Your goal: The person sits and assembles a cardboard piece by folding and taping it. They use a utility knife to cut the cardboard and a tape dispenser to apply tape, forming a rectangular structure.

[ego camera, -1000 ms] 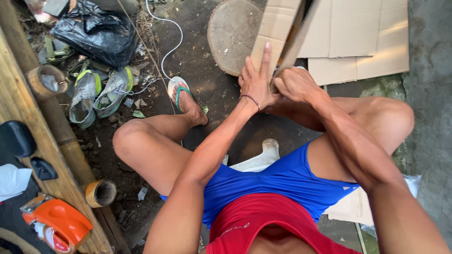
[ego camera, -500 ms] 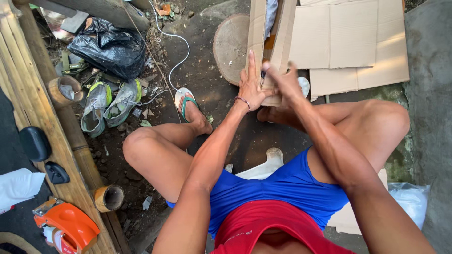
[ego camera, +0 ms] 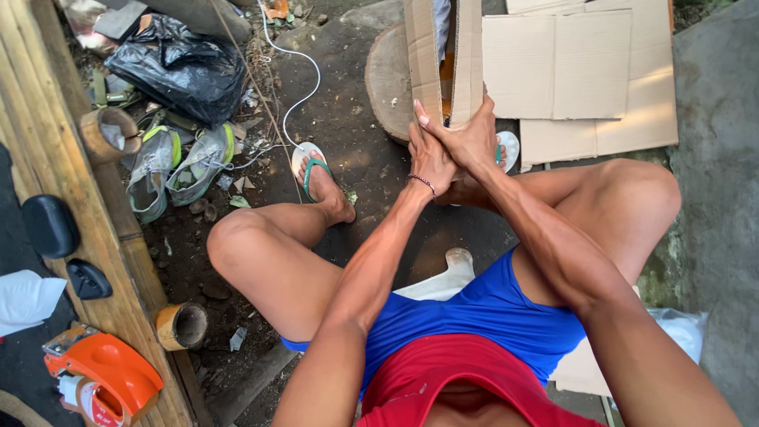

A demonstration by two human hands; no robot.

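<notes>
Cardboard box: brown box (ego camera: 443,59) stands upright, its lower end between both hands, above the round wooden slab (ego camera: 387,79) on the dirt ground; something blue and orange shows in its open slot, too hidden to name
Left hand: left hand (ego camera: 428,154) is pressed flat against the box's left side near the bottom, fingers straight and together, pointing up; a thin beaded bracelet (ego camera: 421,182) sits at the wrist
Right hand: right hand (ego camera: 468,138) wraps the bottom front of the box, fingers curled and clamped on the cardboard, partly overlapping the left hand
Flat cardboard: folded sheets (ego camera: 585,79) lie on the ground just right of the box
Legs and feet: person sits with knees apart in blue shorts (ego camera: 482,312); one foot in a white and green sandal (ego camera: 310,162), well left of the box
Shoes: grey and green pair (ego camera: 178,162) lies near a black plastic bag (ego camera: 178,67)
Cable: white cord (ego camera: 304,75) runs across the dirt between the bag and the slab
Left edge: bamboo bench (ego camera: 63,150) with an orange tape dispenser (ego camera: 103,375) and two black cases (ego camera: 49,225) beside it
</notes>
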